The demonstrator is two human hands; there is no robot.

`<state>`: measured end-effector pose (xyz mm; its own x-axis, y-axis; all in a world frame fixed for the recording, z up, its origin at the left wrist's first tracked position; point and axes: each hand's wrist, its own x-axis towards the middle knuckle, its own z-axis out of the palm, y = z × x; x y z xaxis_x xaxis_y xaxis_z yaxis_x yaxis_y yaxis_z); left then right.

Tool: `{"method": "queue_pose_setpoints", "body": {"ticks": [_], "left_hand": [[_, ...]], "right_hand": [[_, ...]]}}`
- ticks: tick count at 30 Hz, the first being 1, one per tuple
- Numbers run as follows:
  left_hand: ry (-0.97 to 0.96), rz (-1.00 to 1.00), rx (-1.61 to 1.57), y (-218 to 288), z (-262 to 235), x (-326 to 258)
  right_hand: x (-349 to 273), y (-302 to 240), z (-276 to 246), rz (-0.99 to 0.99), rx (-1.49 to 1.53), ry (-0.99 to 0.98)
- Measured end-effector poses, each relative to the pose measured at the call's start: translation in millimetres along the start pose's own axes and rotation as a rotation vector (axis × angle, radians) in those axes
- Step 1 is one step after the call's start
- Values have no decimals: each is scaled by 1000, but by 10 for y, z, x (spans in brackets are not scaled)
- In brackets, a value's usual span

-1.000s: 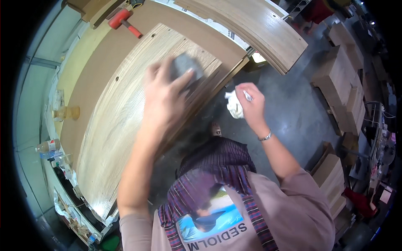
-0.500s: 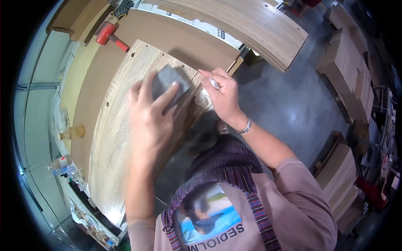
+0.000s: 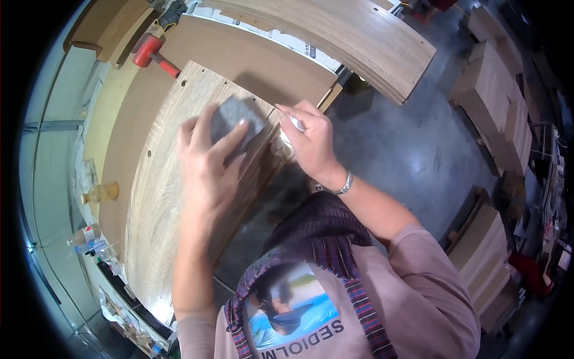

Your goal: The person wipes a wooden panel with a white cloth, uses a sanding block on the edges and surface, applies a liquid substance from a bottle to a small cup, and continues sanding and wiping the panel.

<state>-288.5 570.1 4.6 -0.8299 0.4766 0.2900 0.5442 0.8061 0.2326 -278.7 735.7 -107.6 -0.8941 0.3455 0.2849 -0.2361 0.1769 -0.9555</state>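
My left hand is wrapped round a dark grey, soft-looking block, slightly blurred. It holds the block over the far end of a wood-grain board, close to the right edge. I cannot tell whether the block touches the surface. At the board's far right corner, my right hand is closed on a crumpled white cloth. Part of the cloth shows between the fingers and part hangs below them beside the board's edge. Several small dark holes run along the board's far and left edges.
A brown sheet covers the bench under the board. On it lies a red mallet; a yellowish bottle lies at the left. Stacked boards stand far right, with more wood panels across the grey floor.
The whole view has shifted slightly. My right hand has come a little nearer to the board's corner; my left hand still holds the grey block at nearly the same spot.
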Motion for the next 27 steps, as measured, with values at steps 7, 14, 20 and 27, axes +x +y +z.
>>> {"method": "queue_pose_setpoints", "body": {"ticks": [7,14,20,27], "left_hand": [[131,34,64,86,90,23],[135,-7,96,153,141,72],[48,-93,-48,81,134,-9],[402,-579,-931,-447,67,-239]], "right_hand": [[-8,-96,20,11,11,-55],[7,-83,1,1,6,-42],[13,-33,-23,7,1,-26],[243,86,-232,175,47,-166]]}}
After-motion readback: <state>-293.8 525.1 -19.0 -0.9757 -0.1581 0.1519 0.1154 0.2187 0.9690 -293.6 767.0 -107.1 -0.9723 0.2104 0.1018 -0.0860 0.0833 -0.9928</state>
